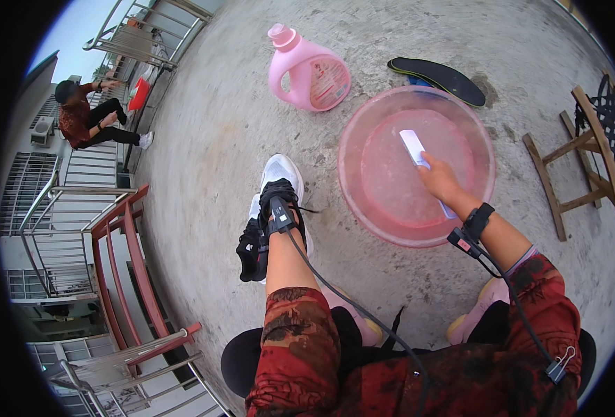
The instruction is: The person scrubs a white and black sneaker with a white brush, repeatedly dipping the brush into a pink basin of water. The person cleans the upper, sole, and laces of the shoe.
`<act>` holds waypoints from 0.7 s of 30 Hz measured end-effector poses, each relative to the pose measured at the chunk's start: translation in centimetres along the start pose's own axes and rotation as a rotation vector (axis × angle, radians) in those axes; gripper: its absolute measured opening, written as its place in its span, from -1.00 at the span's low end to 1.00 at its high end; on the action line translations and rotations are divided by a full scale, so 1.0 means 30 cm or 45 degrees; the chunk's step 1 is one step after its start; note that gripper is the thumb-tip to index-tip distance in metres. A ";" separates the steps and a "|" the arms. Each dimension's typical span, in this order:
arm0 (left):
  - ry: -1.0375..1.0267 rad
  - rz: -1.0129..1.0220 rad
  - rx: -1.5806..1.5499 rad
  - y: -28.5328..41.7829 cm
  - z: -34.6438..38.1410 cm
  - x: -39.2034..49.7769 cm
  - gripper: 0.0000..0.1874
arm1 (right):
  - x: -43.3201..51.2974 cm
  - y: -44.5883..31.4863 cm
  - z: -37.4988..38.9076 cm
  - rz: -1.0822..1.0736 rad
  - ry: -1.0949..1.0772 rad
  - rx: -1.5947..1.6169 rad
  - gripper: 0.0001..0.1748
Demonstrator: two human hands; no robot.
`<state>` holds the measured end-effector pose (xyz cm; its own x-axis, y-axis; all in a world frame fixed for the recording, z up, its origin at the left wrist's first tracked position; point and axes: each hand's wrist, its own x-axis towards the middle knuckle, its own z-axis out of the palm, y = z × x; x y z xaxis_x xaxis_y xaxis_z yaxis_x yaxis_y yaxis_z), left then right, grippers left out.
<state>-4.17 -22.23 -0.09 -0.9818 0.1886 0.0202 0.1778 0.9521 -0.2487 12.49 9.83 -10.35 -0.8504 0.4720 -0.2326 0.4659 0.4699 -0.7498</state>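
Note:
My left hand is inside a white sneaker (282, 172) with black laces and hidden by it; only my left wrist (289, 245) shows at the opening. The sneaker's toe points away from me. A second sneaker (252, 250), black and white, lies partly beneath it on the left. My right hand (439, 180) grips a pale, long-handled brush (412, 142) above a round pink plastic basin (351, 193). The basin's bottom shows through what appears to be water. The brush's head points up and left, and its lavender handle end comes out below my hand.
A pink detergent jug (307, 73) stands beyond the basin on the concrete floor (208, 156). Dark insoles (437, 78) lie against the basin's far rim. At right is a wooden folding stool (594, 156). Metal railings (83, 203) line the left, where another person (80, 120) sits near a red container (139, 94). Cables run from both my wrists.

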 end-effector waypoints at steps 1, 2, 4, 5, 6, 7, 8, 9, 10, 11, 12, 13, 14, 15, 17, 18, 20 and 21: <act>-0.005 -0.011 -0.003 -0.003 0.000 0.003 -0.71 | 0.001 0.002 0.001 0.003 -0.021 -0.011 -0.47; -0.010 -0.011 -0.009 -0.003 0.001 0.004 -0.71 | 0.001 0.003 0.002 -0.007 -0.020 -0.022 -0.47; -0.022 -0.010 -0.007 -0.003 0.003 0.004 -0.71 | 0.000 -0.001 0.001 -0.014 -0.026 -0.044 -0.47; -0.026 -0.017 -0.013 -0.004 0.003 0.004 -0.71 | 0.000 -0.004 -0.001 -0.014 -0.034 -0.054 -0.47; -0.026 -0.021 -0.016 -0.004 0.004 0.002 -0.71 | 0.000 -0.007 -0.004 -0.010 -0.014 -0.070 -0.47; -0.031 -0.020 -0.017 -0.004 0.005 0.002 -0.71 | 0.000 -0.010 -0.007 -0.010 -0.047 -0.066 -0.47; -0.036 -0.022 -0.018 -0.004 0.005 0.000 -0.71 | 0.000 -0.012 -0.010 -0.007 -0.052 -0.070 -0.46; -0.040 -0.019 -0.017 -0.004 0.006 0.000 -0.72 | 0.001 -0.013 -0.012 0.002 -0.045 -0.081 -0.46; -0.044 -0.020 -0.016 -0.004 0.007 0.000 -0.72 | 0.001 -0.014 -0.015 -0.004 -0.055 -0.078 -0.46; -0.048 -0.022 -0.017 -0.003 0.007 -0.001 -0.72 | 0.002 -0.014 -0.017 -0.007 -0.054 -0.082 -0.46; -0.046 -0.018 -0.019 -0.002 0.007 0.000 -0.72 | 0.001 -0.015 -0.019 0.001 -0.062 -0.094 -0.46; -0.048 -0.014 -0.019 -0.001 0.007 0.000 -0.72 | 0.001 -0.015 -0.020 0.008 -0.066 -0.087 -0.46; -0.050 -0.012 -0.020 0.001 0.007 0.001 -0.72 | 0.000 -0.016 -0.021 0.026 -0.081 -0.088 -0.46; -0.051 -0.014 -0.021 0.002 0.008 0.001 -0.72 | -0.001 -0.016 -0.022 0.029 -0.079 -0.091 -0.46; -0.054 -0.011 -0.019 0.004 0.007 0.002 -0.72 | -0.003 -0.018 -0.024 0.029 -0.092 -0.089 -0.46; -0.053 -0.011 -0.020 0.006 0.007 0.004 -0.72 | -0.004 -0.019 -0.024 0.009 -0.073 -0.088 -0.46; -0.056 -0.013 -0.024 0.007 0.006 0.004 -0.72 | -0.005 -0.019 -0.024 0.018 -0.091 -0.089 -0.45; -0.058 -0.009 -0.027 0.006 0.006 0.003 -0.72 | -0.006 -0.019 -0.023 0.023 -0.091 -0.101 -0.45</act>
<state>-4.24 -22.06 -0.30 -0.9850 0.1713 -0.0227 0.1719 0.9583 -0.2282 12.55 10.00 -9.46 -0.8556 0.4279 -0.2914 0.4969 0.5207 -0.6943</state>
